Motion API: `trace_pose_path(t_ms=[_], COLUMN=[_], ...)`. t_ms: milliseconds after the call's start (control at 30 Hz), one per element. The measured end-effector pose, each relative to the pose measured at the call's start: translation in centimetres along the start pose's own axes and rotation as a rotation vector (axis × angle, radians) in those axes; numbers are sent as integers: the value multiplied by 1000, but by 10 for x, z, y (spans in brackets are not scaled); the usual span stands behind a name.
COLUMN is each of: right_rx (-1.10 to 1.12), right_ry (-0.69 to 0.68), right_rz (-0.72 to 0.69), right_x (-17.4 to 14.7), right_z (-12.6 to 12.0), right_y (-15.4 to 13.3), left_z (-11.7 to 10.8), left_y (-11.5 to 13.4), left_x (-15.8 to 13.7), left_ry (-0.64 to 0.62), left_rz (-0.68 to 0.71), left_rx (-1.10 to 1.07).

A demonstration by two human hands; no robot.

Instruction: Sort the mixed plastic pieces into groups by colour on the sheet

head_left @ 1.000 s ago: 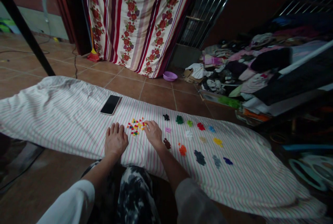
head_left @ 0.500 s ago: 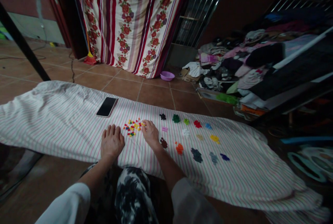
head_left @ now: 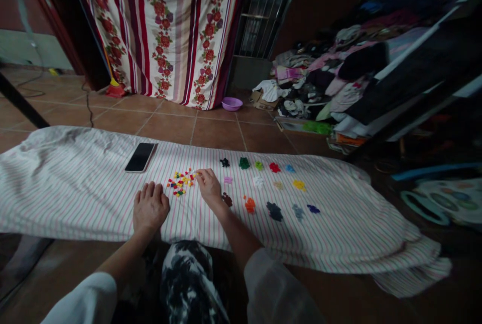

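A mixed pile of tiny coloured pieces, mostly red and yellow with some green, blue and orange, lies on the striped cloth. My left hand rests flat on the cloth just left of and nearer than the pile, fingers stretched out, holding nothing. At the pile's right edge, my right hand has thumb and fingertips pinched together; whatever is between them is too small to make out. Right of it are single-colour heaps in rough rows, among them a pink heap, a brown heap and an orange heap.
A phone lies on the cloth behind my left hand. Farther right sit a dark grey heap and a yellow heap. Beyond the cloth are a purple basin on the tiled floor and a clothes pile.
The whole view has shifted, so things appear farther left. My right hand has drawn slightly right from the pile, its fingers still pinched. My left hand stays flat on the cloth.
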State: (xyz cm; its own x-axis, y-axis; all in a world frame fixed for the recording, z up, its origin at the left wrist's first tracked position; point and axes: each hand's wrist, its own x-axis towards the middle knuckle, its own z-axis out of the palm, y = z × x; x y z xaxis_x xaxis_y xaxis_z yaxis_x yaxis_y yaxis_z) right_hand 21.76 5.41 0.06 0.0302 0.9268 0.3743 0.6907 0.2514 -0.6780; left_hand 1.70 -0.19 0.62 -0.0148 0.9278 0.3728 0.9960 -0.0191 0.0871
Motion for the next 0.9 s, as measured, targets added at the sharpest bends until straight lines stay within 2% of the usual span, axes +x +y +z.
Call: trace_pose_path(t_ms=[233,533,700,800,900], right_rx=[96,82,36,-44,-163], right_ry=[20,166,366,491,534], right_rz=[-8,60,142,246,394], right_x=[-10,-21,-29,-38,-48], right_z=[-22,-91,-145,-183,-220], right_y=[2,30,78,119,159], left_z=[-9,-14,-14,-14,-15], left_y=[3,3,2,2,3], left_x=[-1,-2,-1,-1,-2], left_ry=[-21,-28,-22,-37,-43], left_rz=[-7,26,46,33,29], left_rx=[0,3,0,-10,-24])
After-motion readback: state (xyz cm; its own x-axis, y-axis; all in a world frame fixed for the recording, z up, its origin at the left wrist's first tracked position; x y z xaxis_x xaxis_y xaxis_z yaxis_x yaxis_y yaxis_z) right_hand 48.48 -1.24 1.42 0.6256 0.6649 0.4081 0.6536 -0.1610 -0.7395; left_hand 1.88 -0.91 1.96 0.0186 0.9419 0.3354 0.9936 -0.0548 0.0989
